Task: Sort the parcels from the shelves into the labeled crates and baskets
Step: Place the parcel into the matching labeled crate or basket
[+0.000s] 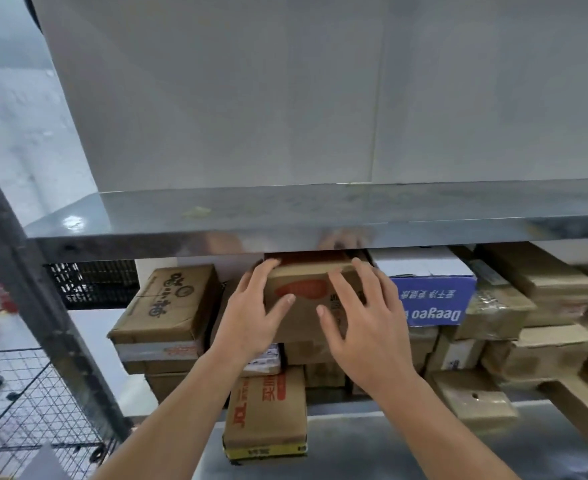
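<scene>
A brown cardboard parcel [303,292] with an orange oval print sits on top of a stack of parcels, just under the upper metal shelf [285,235]. My left hand [251,317] holds its left side, fingers curled over the top corner and thumb on the front face. My right hand [361,323] lies on the parcel's front right, fingers spread and fairly straight, reaching up to the top edge. The back of the parcel is hidden under the shelf.
Packed around it are a brown box [171,303] on the left, a blue and white box [431,296] on the right, a printed box [268,410] below and several more to the right. A black crate [91,285] stands behind; a wire basket [25,403] is at lower left.
</scene>
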